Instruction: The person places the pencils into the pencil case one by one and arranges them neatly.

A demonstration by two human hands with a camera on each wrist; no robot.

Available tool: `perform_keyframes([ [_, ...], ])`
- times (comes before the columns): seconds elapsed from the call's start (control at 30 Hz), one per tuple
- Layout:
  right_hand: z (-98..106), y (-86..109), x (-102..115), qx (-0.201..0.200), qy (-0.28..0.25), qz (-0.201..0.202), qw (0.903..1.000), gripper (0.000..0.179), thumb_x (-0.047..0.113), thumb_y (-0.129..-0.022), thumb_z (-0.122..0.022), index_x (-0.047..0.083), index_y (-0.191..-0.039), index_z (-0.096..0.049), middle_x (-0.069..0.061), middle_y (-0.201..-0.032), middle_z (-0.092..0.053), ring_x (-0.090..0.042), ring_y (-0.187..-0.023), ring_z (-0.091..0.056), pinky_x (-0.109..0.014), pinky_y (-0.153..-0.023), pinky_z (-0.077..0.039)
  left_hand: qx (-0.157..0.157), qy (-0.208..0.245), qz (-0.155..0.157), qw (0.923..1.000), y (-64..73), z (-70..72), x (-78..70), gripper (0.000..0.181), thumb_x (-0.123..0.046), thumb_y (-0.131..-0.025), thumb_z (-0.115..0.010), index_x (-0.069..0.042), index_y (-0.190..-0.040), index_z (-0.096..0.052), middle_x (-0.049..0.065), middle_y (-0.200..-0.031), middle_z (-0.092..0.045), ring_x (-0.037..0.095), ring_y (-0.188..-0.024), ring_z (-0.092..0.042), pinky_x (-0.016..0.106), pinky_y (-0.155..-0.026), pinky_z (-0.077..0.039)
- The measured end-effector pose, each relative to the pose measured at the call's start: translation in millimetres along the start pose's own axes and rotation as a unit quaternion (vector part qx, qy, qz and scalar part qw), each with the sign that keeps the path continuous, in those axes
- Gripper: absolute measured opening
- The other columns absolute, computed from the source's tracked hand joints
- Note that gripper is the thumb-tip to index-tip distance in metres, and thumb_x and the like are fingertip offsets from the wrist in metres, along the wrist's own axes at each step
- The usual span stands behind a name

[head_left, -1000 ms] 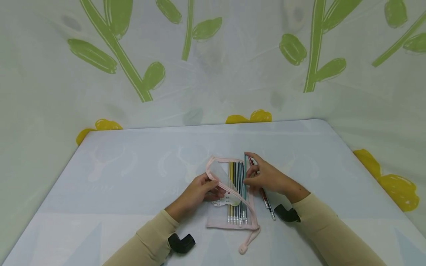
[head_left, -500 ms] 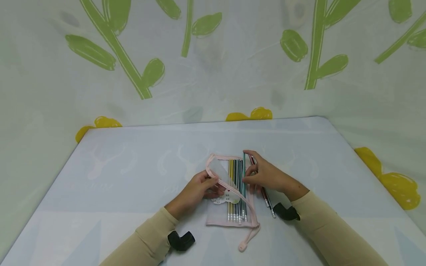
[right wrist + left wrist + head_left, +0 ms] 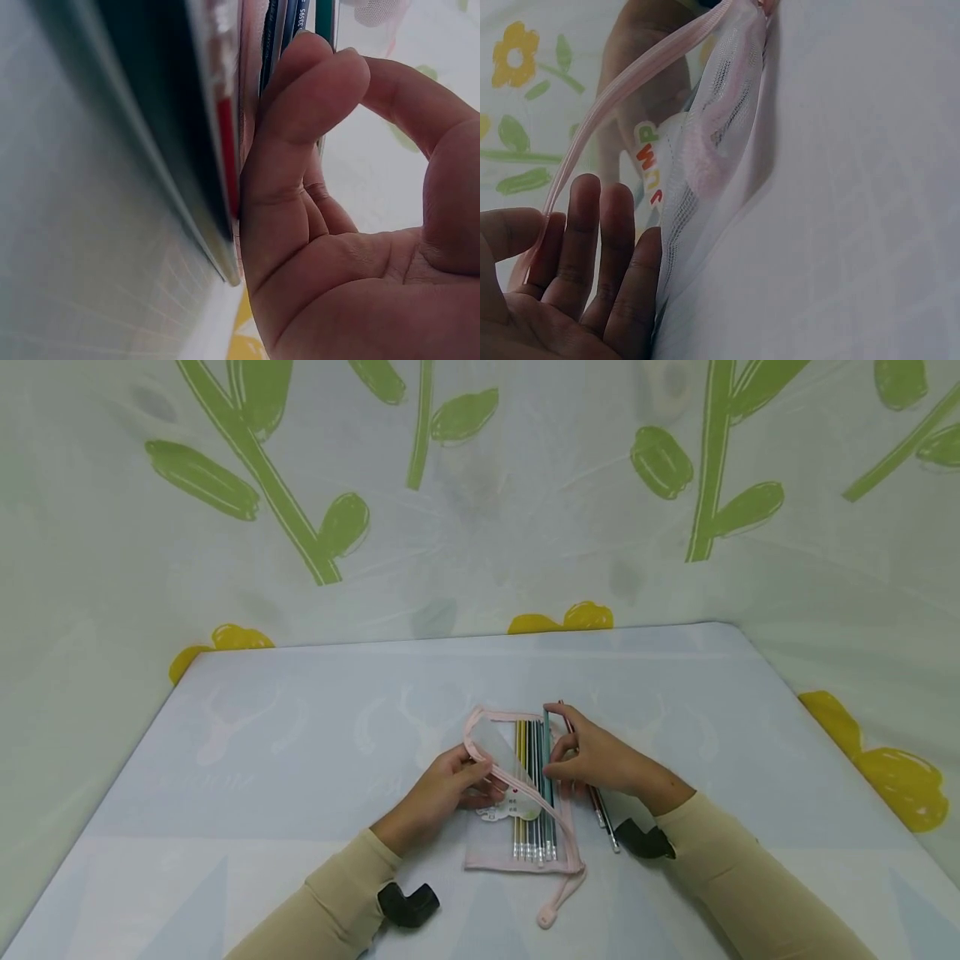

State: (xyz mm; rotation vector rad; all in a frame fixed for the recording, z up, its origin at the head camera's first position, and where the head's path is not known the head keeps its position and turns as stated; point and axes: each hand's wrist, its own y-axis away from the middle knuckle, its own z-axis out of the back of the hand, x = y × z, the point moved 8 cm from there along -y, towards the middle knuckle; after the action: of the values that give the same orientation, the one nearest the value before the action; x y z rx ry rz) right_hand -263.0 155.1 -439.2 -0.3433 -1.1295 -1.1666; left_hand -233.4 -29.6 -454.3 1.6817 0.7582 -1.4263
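A mesh pencil pouch [image 3: 487,853] with pink trim lies with its mouth spread, a row of pencils [image 3: 534,839] inside along its right side. My left hand [image 3: 442,789] pinches the pink zipper edge [image 3: 592,112] between thumb and index finger, lifting that flap; the other fingers extend beneath it. A teal pencil [image 3: 547,747] is pinched in my right hand [image 3: 607,764], thumb at its middle and index fingertip at its upper end. It lies along the row's right side. In the right wrist view the same teal pencil [image 3: 325,19] passes behind my fingertips.
Loose pencils [image 3: 597,806], dark red and black, lie right of the pouch, partly under my right hand. A pink zipper pull [image 3: 548,914] trails toward the front. A white label [image 3: 508,807] shows through the mesh. Patterned cloth [image 3: 480,527] hangs behind the table [image 3: 337,718].
My right hand has shifted slightly left, bringing the teal pencil closer against the row in the pouch. My left hand keeps its pinch on the zipper edge, nearly still.
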Motion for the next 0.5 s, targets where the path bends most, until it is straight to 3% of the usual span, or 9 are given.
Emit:
perform_keyframes([
  [0.27,-0.4,-0.1,2.6,-0.001,0.025,0.012,0.9996,0.098,0.016,-0.088,-0.075,0.011,-0.159,-0.008,-0.006,-0.08,-0.067,-0.017,-0.057,-0.057,-0.033,-0.053,-0.052,0.006,0.01,-0.009,0.9999,0.4,-0.1,-2.0,0.026,-0.017,-0.106,-0.045,0.006,-0.118,-0.051,0.018,-0.106,-0.069,0.011,-0.087,-0.068,0.038,-0.09,-0.057],
  [0.5,-1.1,-2.5,0.1,-0.003,0.028,0.008,0.9996,0.095,0.016,-0.088,-0.075,0.009,-0.159,-0.013,-0.007,-0.085,-0.059,-0.017,-0.057,-0.059,-0.034,-0.053,-0.053,0.01,0.014,-0.01,0.9998,-0.8,-0.6,-0.2,0.028,-0.018,-0.106,-0.047,0.006,-0.119,-0.051,0.017,-0.105,-0.069,0.012,-0.086,-0.068,0.039,-0.09,-0.057],
])
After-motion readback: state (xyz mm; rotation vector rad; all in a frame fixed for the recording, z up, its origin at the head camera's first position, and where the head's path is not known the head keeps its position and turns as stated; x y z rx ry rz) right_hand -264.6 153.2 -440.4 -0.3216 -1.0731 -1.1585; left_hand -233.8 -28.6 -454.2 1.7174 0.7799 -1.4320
